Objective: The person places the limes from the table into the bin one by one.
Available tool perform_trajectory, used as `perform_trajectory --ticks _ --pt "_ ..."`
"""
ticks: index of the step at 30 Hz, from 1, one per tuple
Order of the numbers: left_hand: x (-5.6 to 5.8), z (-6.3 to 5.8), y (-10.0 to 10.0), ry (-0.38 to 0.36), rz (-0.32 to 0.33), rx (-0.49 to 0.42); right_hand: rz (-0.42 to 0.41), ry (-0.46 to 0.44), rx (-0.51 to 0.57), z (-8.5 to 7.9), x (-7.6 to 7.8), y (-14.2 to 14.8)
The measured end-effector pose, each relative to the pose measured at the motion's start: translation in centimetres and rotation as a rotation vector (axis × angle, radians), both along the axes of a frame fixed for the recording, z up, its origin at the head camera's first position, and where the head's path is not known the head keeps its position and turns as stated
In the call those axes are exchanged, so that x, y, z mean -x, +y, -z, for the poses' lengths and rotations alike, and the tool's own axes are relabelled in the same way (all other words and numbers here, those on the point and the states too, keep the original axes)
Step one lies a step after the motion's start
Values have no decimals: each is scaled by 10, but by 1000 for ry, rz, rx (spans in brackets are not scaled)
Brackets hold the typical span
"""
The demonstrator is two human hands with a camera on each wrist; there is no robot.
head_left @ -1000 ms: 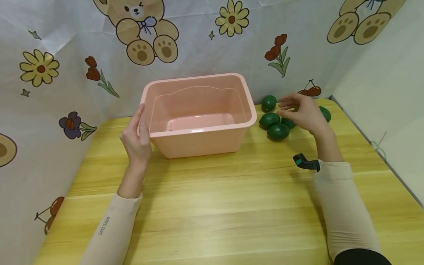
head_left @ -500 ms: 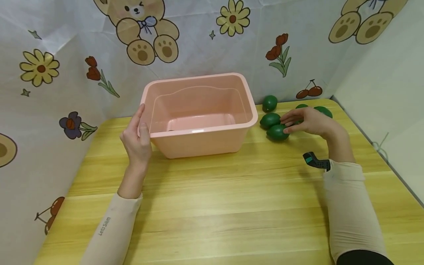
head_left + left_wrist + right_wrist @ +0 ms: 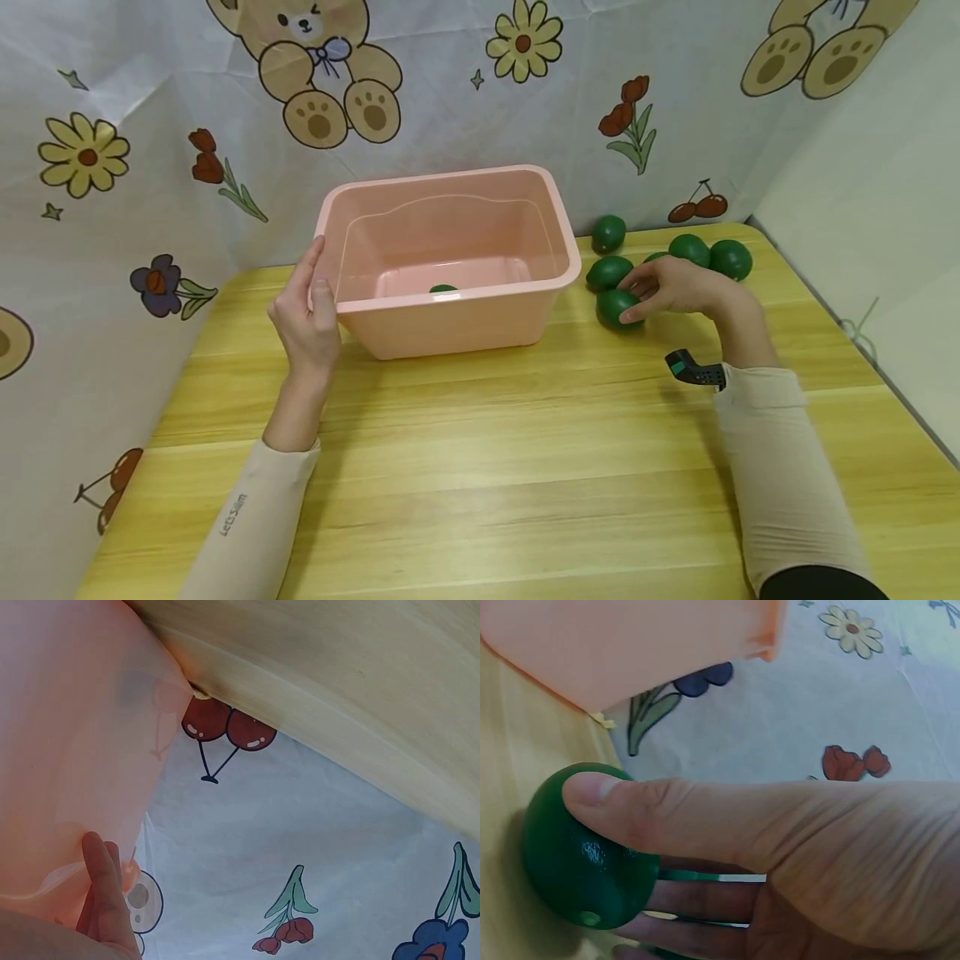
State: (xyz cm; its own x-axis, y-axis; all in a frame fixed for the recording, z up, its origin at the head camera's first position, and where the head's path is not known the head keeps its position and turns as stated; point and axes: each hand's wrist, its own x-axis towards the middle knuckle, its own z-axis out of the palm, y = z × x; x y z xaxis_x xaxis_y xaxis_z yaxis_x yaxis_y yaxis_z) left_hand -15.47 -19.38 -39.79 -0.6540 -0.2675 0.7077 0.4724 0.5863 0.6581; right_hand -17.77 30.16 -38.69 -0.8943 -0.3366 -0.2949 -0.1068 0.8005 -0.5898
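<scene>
A pink plastic basin [image 3: 457,327] stands on the wooden table against the printed backdrop. At its left end my left hand [image 3: 307,321] grips the rim, thumb and fingers on either side of the wall. Right of the basin, my right hand [image 3: 678,287] pinches the front green lime [image 3: 611,308] between thumb and fingers; the right wrist view shows the thumb [image 3: 592,791] laid over this glossy lime, low at the tabletop. Inside the basin the top of another lime [image 3: 442,288] peeks above the front rim, its lower part hidden.
Several more limes lie around the right hand: one lime [image 3: 608,234] at the back, one lime [image 3: 608,272] next to the basin, and two limes [image 3: 689,249] [image 3: 731,260] on the far side. A white wall [image 3: 862,242] borders the table's right edge.
My right hand has come down from above the limes and taken hold of the front one, which has shifted slightly. The lime inside the basin has come into view. The left hand stays put.
</scene>
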Motion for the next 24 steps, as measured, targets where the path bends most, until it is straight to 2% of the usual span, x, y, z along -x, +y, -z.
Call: perform_trajectory --ticks 3,6,13,19,24 --pt "0 1 -1 -5 0 2 -9 11 -21 2 1 -3" --pt "-1 1 -1 -3 3 -4 16 35 -34 1 0 -3" --pt "1 0 -1 4 12 10 50 82 -26 -14 -8 2" --pt "1 0 -1 4 -4 6 131 173 11 -33 -14 -6" --pt "0 0 -1 9 2 -8 186 297 51 -40 -14 -15"
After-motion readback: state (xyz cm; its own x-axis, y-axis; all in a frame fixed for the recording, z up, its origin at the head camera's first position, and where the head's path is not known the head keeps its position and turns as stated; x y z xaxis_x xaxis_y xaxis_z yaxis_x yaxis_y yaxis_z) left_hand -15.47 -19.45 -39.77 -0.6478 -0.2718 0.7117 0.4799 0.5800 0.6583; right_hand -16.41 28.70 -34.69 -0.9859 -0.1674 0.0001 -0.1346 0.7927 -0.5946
